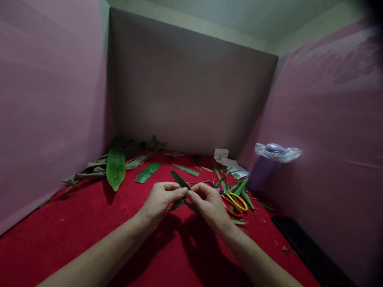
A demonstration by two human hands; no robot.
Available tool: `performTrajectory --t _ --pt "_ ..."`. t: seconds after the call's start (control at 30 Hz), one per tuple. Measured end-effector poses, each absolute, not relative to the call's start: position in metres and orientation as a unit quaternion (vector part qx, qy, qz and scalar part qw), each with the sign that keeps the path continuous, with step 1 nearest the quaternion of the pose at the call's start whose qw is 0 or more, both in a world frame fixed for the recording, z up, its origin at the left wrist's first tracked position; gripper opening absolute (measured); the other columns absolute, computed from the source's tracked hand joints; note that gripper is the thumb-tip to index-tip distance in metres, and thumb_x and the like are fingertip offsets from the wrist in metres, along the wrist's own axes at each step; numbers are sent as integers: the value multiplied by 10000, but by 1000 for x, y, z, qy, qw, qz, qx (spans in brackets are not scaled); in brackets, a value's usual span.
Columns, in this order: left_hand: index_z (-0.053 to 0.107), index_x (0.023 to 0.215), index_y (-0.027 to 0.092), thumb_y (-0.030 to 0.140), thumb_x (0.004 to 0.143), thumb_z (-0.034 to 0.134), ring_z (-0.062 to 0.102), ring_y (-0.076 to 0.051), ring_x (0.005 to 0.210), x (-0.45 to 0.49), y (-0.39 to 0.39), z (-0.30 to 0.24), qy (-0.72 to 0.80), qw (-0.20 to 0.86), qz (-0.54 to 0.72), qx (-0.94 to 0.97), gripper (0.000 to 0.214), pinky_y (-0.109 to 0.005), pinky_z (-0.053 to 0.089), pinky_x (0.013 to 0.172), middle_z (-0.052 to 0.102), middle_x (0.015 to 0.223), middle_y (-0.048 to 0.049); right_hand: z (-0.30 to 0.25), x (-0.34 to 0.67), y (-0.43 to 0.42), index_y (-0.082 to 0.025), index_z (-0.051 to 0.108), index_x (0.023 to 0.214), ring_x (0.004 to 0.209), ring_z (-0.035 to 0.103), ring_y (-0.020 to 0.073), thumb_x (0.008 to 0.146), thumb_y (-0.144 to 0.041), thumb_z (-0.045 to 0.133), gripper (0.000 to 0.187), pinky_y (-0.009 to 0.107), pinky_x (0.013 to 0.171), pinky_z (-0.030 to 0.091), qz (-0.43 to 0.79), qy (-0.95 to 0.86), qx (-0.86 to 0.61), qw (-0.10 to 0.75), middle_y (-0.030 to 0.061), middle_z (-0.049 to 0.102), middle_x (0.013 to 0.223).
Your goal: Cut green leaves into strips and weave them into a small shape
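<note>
My left hand (163, 201) and my right hand (208, 201) meet above the red cloth, thumbs and fingertips pinching a strip of green leaf (179, 179) between them. One end of the strip sticks up to the upper left; more green leaf pieces (177, 204) show below my fingers. Exactly how the pieces are joined is hidden by my fingertips. Just right of my right hand lie scissors (237, 202) with one yellow and one red handle loop, their dark blades pointing up and left. Cut leaf strips (241, 186) are heaped around them.
A broad green leaf (116, 165) rests on dry leaves (89, 174) at the left. Cut leaf pieces (148, 172) lie farther back. White papers (235, 166), a purple bin (261, 171) with a clear plastic liner and a black flat object (305, 243) are on the right. Pink and grey panels enclose the red cloth (74, 239).
</note>
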State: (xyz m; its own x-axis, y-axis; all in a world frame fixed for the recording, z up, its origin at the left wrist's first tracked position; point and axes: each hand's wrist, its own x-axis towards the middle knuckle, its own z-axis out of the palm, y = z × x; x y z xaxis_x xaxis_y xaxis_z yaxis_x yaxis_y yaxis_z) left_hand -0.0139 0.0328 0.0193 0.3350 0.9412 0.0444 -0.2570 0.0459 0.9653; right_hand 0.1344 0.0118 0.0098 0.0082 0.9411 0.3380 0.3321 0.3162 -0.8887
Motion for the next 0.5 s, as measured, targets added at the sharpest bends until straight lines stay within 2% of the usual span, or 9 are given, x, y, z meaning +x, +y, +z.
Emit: performTrajectory --t 0.1,0.3,0.5 --pt "694 816 118 157 604 720 594 -112 584 -13 31 19 353 635 456 515 217 -233 449 616 693 685 -41 11 142 13 -155 541 677 548 494 105 776 -329 571 202 214 528 386 346 -601 -474 542 -10 570 606" --pt "644 787 141 78 551 721 601 -107 656 -6 30 14 340 631 485 501 256 -220 461 634 674 787 -20 10 158 16 -163 534 680 535 518 107 760 -308 586 174 226 552 399 336 -556 -482 588 -18 571 574" --pt "626 809 115 164 600 729 588 -115 577 -4 29 13 393 655 439 472 238 -234 455 561 656 695 -36 4 161 19 -158 537 633 471 467 90 711 -331 614 204 208 475 364 396 -558 -499 532 -29 543 522"
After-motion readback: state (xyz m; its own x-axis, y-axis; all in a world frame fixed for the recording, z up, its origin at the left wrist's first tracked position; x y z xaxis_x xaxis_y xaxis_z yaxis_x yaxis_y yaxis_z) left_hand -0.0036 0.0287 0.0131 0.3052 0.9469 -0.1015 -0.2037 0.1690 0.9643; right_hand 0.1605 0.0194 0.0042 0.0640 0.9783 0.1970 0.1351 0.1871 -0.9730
